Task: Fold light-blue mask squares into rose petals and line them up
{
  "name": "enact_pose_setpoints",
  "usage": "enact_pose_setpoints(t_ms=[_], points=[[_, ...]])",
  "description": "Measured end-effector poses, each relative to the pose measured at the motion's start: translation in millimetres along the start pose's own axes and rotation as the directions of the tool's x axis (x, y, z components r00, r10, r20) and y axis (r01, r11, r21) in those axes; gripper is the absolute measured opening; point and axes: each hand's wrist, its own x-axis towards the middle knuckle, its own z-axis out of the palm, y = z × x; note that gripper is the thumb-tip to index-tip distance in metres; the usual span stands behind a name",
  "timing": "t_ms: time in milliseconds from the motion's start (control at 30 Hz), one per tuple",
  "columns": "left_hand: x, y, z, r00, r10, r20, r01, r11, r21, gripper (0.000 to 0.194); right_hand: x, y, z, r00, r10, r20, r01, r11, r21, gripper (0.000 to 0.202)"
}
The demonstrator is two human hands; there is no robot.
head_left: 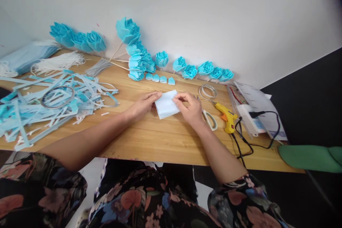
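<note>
Between my hands, above the middle of the wooden table [160, 139], is a small stack of pale blue-white fabric pieces [167, 106]. My left hand [144, 106] grips its left edge, thumb on top and fingers underneath. On the opposite side my right hand [189, 107] pinches the upper right part between thumb and fingers. Scissors [210, 119] with pale handles lie under and beside my right wrist, their blades mostly hidden. Several small blue folded pieces [162, 79] sit in a row beyond the stack.
Blue fabric flowers [137, 60] line the wall. Cut strips [53, 103] heap at the left, near white cords [60, 62], grey wires [97, 67] and stacked masks [29, 57]. To the right lie tape rolls [207, 91], a yellow glue gun [226, 115], its cable and a power strip [251, 119].
</note>
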Motion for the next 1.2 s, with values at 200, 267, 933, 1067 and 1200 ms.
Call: enact_pose_setpoints(t_ms=[200, 267, 933, 1067, 1200], points=[[0.4, 1.7, 1.2, 0.993, -0.104, 0.052, 0.112, 0.975, -0.194, 0.029, -1.0, 2.4, 0.9, 0.999, 0.007, -0.034, -0.006, 1.0, 0.03, 0.009], [-0.2, 3.2, 1.4, 0.99, -0.126, 0.056, 0.135, 0.968, -0.212, 0.027, -1.5, 2.6, 1.2, 0.999, 0.015, -0.03, -0.014, 0.999, 0.029, 0.009], [3.8, -2.1, -3.3, 0.989, -0.145, -0.011, 0.142, 0.975, -0.169, 0.045, 16.6, 13.4, -9.9, 0.913, 0.407, -0.021, -0.292, 0.689, 0.664, 0.035], [5.3, -4.5, -6.0, 0.998, -0.032, -0.048, 0.034, 0.999, 0.04, 0.053, 9.4, 8.9, -10.3, 0.939, 0.334, 0.08, -0.319, 0.761, 0.565, 0.024], [7.9, -8.6, -8.0, 0.994, 0.1, -0.051, -0.084, 0.963, 0.256, 0.042, 6.4, 5.9, -9.5, 0.972, 0.179, 0.149, -0.222, 0.909, 0.352, 0.013]])
